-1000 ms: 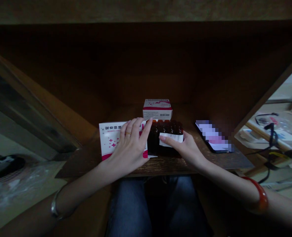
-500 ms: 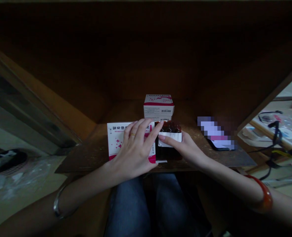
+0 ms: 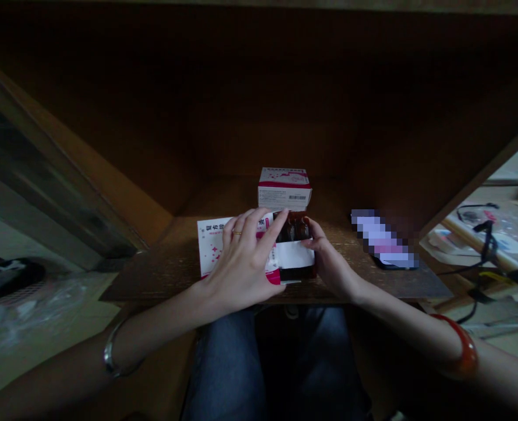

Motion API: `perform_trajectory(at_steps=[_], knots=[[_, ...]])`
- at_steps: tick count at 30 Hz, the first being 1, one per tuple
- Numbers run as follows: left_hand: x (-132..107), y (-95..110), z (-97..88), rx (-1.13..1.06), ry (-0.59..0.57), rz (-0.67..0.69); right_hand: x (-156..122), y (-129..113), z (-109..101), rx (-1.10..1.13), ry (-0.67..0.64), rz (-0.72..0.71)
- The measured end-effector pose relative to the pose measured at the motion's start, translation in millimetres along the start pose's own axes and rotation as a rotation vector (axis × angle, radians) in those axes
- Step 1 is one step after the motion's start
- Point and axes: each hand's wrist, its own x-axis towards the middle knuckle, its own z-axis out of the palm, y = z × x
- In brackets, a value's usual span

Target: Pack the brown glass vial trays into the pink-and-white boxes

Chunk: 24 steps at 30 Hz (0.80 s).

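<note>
A white and pink medicine box lies flat on a dark wooden shelf. My left hand presses down on its right end, fingers spread and flat. A tray of several dark brown vials sticks out of the box's right side, with a folded white leaflet lying on it. My right hand cups the tray's right end, thumb on the leaflet's edge.
A second, closed box stands just behind the vials. A phone with a lit screen lies on the shelf to the right. Cables and papers lie on a surface at far right. My knees are below the shelf edge.
The tray of vials has slid leftward into the box, so less of it shows. My right hand has followed it left, and the leaflet sits closer to the box opening.
</note>
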Motion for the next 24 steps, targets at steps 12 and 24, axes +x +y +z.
perform_trajectory(at_steps=[12, 24], knots=[[2.4, -3.0, 0.4, 0.016, 0.085, -0.045, -7.9, -17.6, 7.3, 0.003, 0.153, -0.146], [-3.2, 3.1, 6.2, 0.033, 0.099, 0.011, -20.7, -20.3, 10.6, -0.426, -0.14, -0.249]])
